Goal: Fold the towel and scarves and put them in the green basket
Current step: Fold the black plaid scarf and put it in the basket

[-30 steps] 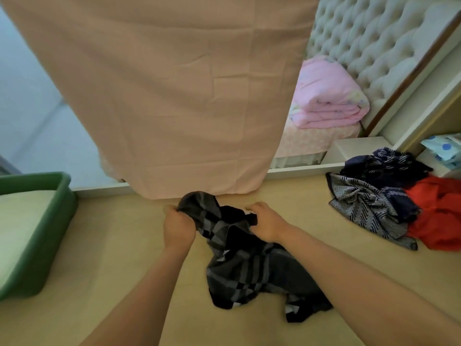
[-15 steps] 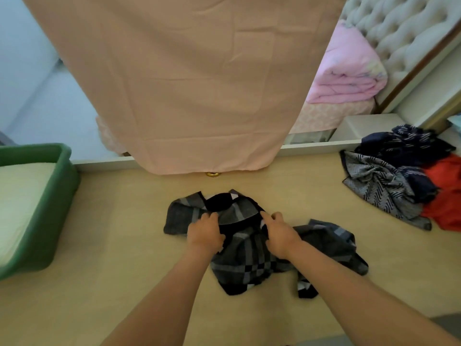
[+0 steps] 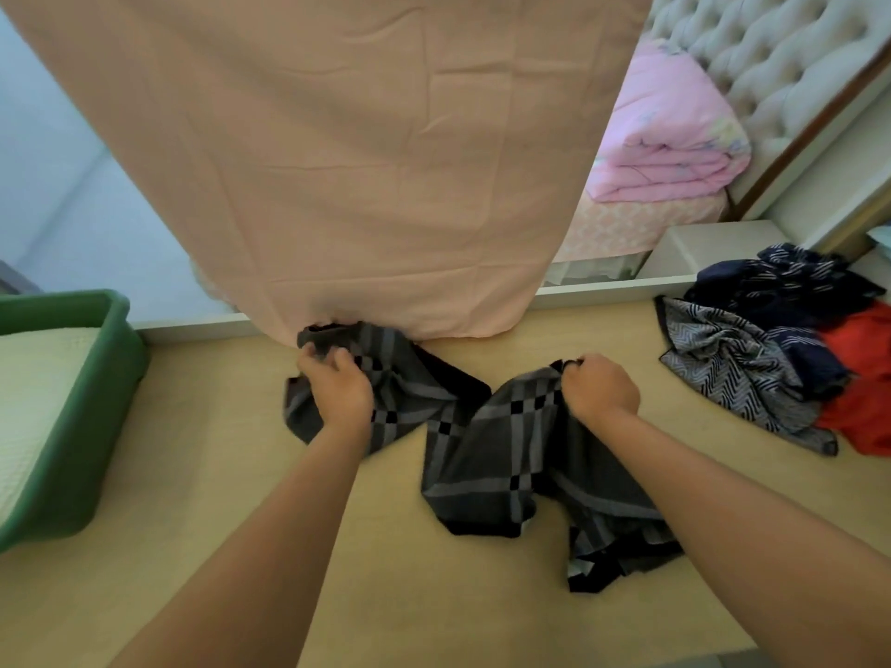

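Note:
A dark grey checked scarf (image 3: 487, 455) lies crumpled on the tan surface in front of me. My left hand (image 3: 337, 388) grips its left end near the hanging cloth. My right hand (image 3: 600, 390) is closed on an upper edge of its right part. The cloth sags between the two hands and bunches toward the lower right. The green basket (image 3: 96, 402) stands at the left edge, with a folded pale towel (image 3: 33, 392) inside it. More scarves wait at the right: a grey zigzag scarf (image 3: 733, 373), a navy patterned scarf (image 3: 781, 291) and a red cloth (image 3: 863, 378).
A large peach sheet (image 3: 361, 151) hangs down ahead, its hem touching the scarf's far end. Behind it to the right are a folded pink quilt (image 3: 675, 151) on a bed and a tufted headboard (image 3: 771, 55). A white ledge (image 3: 602, 286) borders the surface's far edge.
My hands have moved apart, spreading the checked scarf sideways. The left end now lies up against the hanging sheet, and the right hand has pulled its edge to the right.

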`<state>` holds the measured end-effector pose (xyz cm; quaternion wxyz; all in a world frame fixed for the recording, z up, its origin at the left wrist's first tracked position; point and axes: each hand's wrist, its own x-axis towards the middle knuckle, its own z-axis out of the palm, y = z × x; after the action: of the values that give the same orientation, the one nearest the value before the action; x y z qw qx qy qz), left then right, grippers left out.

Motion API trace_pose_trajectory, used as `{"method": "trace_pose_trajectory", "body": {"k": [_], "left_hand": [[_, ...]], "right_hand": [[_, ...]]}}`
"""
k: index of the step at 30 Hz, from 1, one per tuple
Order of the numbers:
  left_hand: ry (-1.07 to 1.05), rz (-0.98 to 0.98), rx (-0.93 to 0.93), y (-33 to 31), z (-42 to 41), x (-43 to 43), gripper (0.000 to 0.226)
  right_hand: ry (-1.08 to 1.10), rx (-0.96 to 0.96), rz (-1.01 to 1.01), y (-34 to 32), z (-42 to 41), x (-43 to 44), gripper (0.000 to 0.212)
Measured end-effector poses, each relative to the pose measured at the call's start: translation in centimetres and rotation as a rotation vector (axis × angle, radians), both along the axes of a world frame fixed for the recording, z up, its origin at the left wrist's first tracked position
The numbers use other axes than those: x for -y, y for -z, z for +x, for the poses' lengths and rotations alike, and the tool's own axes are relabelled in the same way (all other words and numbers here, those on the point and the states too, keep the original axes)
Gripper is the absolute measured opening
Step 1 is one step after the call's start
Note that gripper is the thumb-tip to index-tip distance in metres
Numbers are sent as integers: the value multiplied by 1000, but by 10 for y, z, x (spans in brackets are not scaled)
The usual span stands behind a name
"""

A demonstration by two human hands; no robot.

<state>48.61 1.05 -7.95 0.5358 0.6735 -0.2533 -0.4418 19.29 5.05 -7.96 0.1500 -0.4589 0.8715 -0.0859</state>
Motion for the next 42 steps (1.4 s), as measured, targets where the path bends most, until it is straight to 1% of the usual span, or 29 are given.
{"method": "trace_pose_trajectory", "body": {"k": [2, 3, 5, 6, 7, 8, 9, 10, 11, 13, 14, 15, 16, 18, 21, 23, 24, 26, 28, 29, 31, 32, 33, 34, 35, 37, 39, 40, 42], "left_hand": [[164, 39, 218, 13, -4, -5, 67], [274, 27, 353, 23, -6, -10, 67], [571, -9, 667, 41, -10, -21, 45], [744, -20, 803, 52, -11, -26, 35], [914, -2, 911, 61, -12, -31, 30], [1058, 53, 998, 69, -12, -35, 31], [1150, 119, 1066, 77, -11, -39, 38], [1183, 168, 1111, 82, -9, -42, 48], [1163, 183, 1134, 85, -6, -44, 56], [1063, 177, 1183, 86, 2, -46, 64], [1032, 198, 1211, 86, 7, -47, 63], [1015, 219, 1233, 85, 12, -47, 60], [1007, 237, 1243, 85, 16, -48, 57], [991, 236, 1243, 83, 24, -53, 49], [991, 231, 1204, 81, 32, -62, 39], [903, 199, 1185, 78, 39, -65, 28], [831, 166, 1187, 74, 43, -64, 23], [682, 125, 1215, 56, 55, -58, 19], [575, 169, 1284, 33, 72, -48, 20], [488, 193, 1300, 23, 84, -44, 21], [257, 260, 1221, 9, 108, -36, 23], [177, 290, 1202, 7, 120, -34, 22], [132, 308, 1211, 5, 127, -34, 20], [132, 300, 1216, 7, 132, -36, 18], [171, 253, 1211, 8, 133, -38, 21], [362, 81, 1164, 13, 123, -45, 29], [674, -91, 1043, 18, 99, -57, 31], [829, -155, 977, 19, 84, -65, 36], [1051, -213, 912, 19, 55, -77, 54]], "right_hand": [[82, -29, -5, 0, 0, 4, 30], [51, -103, 13, 3, 2, 3, 33], [-133, -244, 12, 15, 12, -6, 52], [-262, -256, -49, 22, 19, -12, 59], [-400, -223, -124, 27, 29, -18, 58], [-541, -153, -181, 33, 38, -25, 52], [-671, -57, -179, 39, 48, -32, 46], [-785, 29, -107, 45, 57, -40, 47], [-886, 65, -1, 50, 65, -47, 56], [-984, 27, 224, 64, 72, -56, 83], [-991, -17, 283, 70, 71, -59, 90], [-978, -49, 291, 73, 70, -61, 90], [-945, -46, 261, 75, 68, -61, 85], [-852, 56, 196, 72, 65, -58, 64], [-771, 176, 187, 64, 61, -50, 35], [-696, 193, 146, 58, 57, -43, 23], [-654, 193, 104, 55, 55, -38, 22], [-580, 173, 1, 46, 53, -30, 24], [-474, 179, -87, 34, 52, -25, 23], [-415, 191, -116, 28, 50, -23, 22], [-286, 178, -155, 20, 48, -20, 23], [-243, 148, -165, 18, 48, -19, 25], [-222, 117, -177, 15, 50, -19, 27], [-220, 103, -186, 13, 52, -20, 28], [-224, 124, -197, 9, 57, -21, 28], [-226, 275, -213, 3, 71, -27, 24], [-253, 427, -200, -5, 89, -33, 23], [-285, 473, -190, -8, 97, -36, 24], [-339, 524, -178, -15, 112, -40, 29]]}}
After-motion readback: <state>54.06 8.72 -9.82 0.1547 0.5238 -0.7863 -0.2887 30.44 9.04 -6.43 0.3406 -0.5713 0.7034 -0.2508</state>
